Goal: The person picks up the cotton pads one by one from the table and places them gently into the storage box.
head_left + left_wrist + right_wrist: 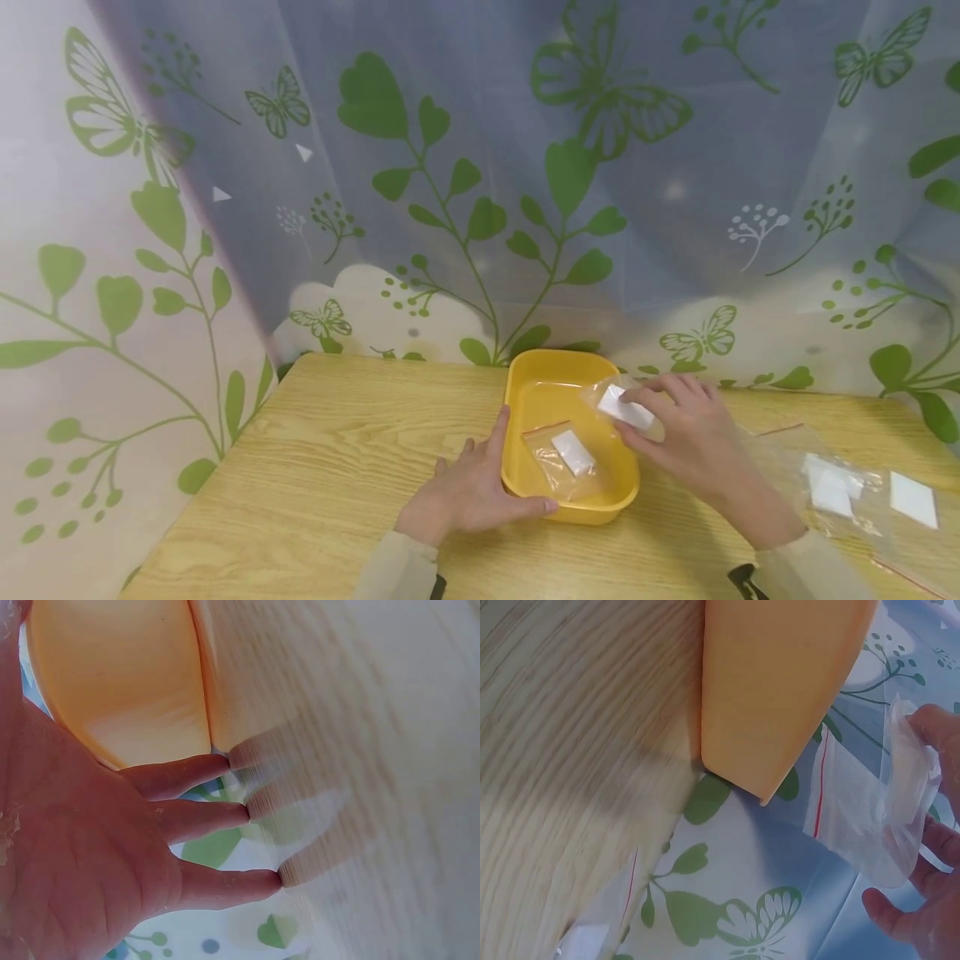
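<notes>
A yellow plastic bin point(538, 400) stands on the table near the curtain. Inside it lies a clear zip bag point(551, 479) with a white rectangular piece point(573, 454). My left hand point(476, 493) spans the bin's near left corner, thumb along the front rim and index finger along the left side. Three straight fingertips rest on the tabletop in the left wrist view. Over the bin's right rim, my right hand point(693, 437) pinches another small zip bag point(855, 817) with a white piece in it. In the right wrist view that bag hangs beside the bin's outer wall, its red seal line showing.
More clear zip bags point(832, 487) with white pieces lie overlapping on the right of the wood-grain table point(337, 467). A white piece point(913, 500) shows at the far right. Behind the table hangs a leaf-and-butterfly curtain point(480, 275).
</notes>
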`<state>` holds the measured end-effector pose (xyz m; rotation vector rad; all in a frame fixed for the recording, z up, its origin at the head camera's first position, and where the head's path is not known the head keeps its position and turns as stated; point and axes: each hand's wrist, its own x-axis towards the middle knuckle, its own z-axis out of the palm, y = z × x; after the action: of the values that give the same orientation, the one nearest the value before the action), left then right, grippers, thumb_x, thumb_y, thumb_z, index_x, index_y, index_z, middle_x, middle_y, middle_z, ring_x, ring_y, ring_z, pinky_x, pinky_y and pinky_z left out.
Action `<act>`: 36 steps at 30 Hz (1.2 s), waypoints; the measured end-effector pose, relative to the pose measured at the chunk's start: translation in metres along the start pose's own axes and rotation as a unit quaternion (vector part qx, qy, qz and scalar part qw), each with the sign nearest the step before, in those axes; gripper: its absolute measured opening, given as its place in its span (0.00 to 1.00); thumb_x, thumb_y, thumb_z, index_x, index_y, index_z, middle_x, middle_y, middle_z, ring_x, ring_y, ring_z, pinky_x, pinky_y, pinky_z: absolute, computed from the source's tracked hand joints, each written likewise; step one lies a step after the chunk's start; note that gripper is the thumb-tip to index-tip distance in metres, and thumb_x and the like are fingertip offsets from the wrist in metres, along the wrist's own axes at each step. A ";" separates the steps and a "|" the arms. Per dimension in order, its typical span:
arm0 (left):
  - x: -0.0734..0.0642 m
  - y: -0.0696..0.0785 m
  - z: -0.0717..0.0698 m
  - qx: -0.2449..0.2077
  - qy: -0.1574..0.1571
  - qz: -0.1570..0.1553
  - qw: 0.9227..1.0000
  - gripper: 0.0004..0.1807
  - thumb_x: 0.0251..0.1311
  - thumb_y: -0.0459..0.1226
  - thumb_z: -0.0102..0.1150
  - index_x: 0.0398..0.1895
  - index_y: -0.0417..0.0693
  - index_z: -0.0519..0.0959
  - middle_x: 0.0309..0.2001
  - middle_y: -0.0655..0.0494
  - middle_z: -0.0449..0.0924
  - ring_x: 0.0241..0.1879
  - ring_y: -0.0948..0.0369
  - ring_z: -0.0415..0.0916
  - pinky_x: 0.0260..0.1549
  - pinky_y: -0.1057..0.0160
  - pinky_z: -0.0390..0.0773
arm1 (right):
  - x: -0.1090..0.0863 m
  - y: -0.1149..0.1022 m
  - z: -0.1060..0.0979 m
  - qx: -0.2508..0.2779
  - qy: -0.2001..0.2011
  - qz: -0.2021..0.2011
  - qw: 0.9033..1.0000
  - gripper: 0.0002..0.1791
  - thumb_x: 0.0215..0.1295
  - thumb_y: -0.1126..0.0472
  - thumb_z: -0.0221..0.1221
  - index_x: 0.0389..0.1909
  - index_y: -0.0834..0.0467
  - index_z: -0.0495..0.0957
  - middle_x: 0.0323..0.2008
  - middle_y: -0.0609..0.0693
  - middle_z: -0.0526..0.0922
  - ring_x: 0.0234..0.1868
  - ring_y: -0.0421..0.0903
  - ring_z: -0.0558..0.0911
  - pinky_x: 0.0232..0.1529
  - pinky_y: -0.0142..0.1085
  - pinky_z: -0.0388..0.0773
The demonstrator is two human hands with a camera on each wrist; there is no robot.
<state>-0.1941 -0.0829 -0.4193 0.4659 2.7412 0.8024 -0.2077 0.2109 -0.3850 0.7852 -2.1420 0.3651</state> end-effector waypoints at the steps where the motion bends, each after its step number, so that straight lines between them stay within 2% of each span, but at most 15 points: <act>1: 0.000 0.000 0.000 0.002 0.000 0.001 1.000 0.72 0.45 0.80 0.58 0.84 0.63 0.30 0.76 0.43 0.65 0.77 0.33 0.55 0.66 0.19 0.53 | 0.000 0.000 0.001 -0.001 -0.001 0.003 1.000 0.32 0.75 0.32 0.47 0.39 0.55 0.85 0.38 0.53 0.84 0.40 0.56 0.81 0.40 0.54 0.76; 7: 0.002 -0.001 0.001 0.006 -0.002 -0.002 1.000 0.72 0.46 0.79 0.58 0.84 0.62 0.30 0.76 0.43 0.66 0.77 0.33 0.56 0.66 0.20 0.54 | 0.003 -0.005 0.006 0.001 0.003 0.014 1.000 0.27 0.71 0.34 0.52 0.40 0.54 0.84 0.39 0.54 0.85 0.40 0.56 0.81 0.39 0.57 0.78; 11: 0.003 -0.002 0.002 0.006 -0.006 -0.003 1.000 0.71 0.47 0.78 0.59 0.84 0.63 0.30 0.76 0.43 0.66 0.77 0.33 0.56 0.66 0.20 0.54 | 0.006 -0.010 0.010 -0.001 0.005 0.025 1.000 0.18 0.61 0.43 0.64 0.40 0.54 0.84 0.39 0.54 0.86 0.41 0.58 0.82 0.38 0.57 0.78; 14: 0.003 -0.002 0.001 0.011 -0.006 -0.003 1.000 0.71 0.48 0.77 0.59 0.84 0.62 0.30 0.76 0.43 0.66 0.76 0.33 0.56 0.66 0.20 0.55 | 0.008 -0.014 0.012 -0.004 -0.002 0.040 0.999 0.17 0.51 0.49 0.71 0.40 0.54 0.84 0.38 0.53 0.85 0.41 0.57 0.82 0.39 0.57 0.78; 16: 0.003 -0.002 0.001 0.013 -0.007 -0.004 1.000 0.71 0.48 0.77 0.58 0.84 0.63 0.29 0.76 0.43 0.65 0.77 0.33 0.56 0.66 0.20 0.54 | 0.011 -0.018 0.014 -0.008 -0.010 0.047 0.999 0.18 0.49 0.51 0.73 0.39 0.54 0.84 0.38 0.53 0.85 0.41 0.57 0.83 0.40 0.58 0.79; 22: 0.003 -0.001 0.001 0.018 -0.007 -0.007 1.000 0.71 0.48 0.78 0.58 0.84 0.62 0.30 0.77 0.43 0.64 0.77 0.33 0.55 0.67 0.20 0.53 | 0.019 -0.030 0.016 -0.024 -0.033 0.070 0.997 0.18 0.50 0.50 0.74 0.40 0.53 0.84 0.37 0.53 0.85 0.42 0.57 0.83 0.41 0.57 0.80; 29: 0.002 0.000 0.001 0.024 -0.002 -0.011 1.000 0.71 0.47 0.78 0.57 0.84 0.61 0.30 0.76 0.42 0.65 0.77 0.34 0.56 0.66 0.20 0.54 | 0.023 -0.041 0.026 -0.010 -0.042 0.099 0.994 0.17 0.52 0.51 0.74 0.40 0.53 0.84 0.35 0.51 0.83 0.43 0.57 0.82 0.46 0.60 0.78; 36: 0.001 0.001 0.001 0.020 -0.006 -0.009 1.000 0.72 0.47 0.79 0.57 0.84 0.61 0.29 0.76 0.41 0.64 0.77 0.33 0.55 0.66 0.19 0.54 | 0.025 -0.047 0.033 -0.015 -0.043 0.108 0.993 0.17 0.53 0.51 0.75 0.40 0.54 0.84 0.34 0.51 0.83 0.39 0.54 0.80 0.42 0.58 0.78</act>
<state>-0.1943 -0.0813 -0.4190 0.4516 2.7497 0.7402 -0.2085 0.1481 -0.3868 0.5619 -2.3159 0.4168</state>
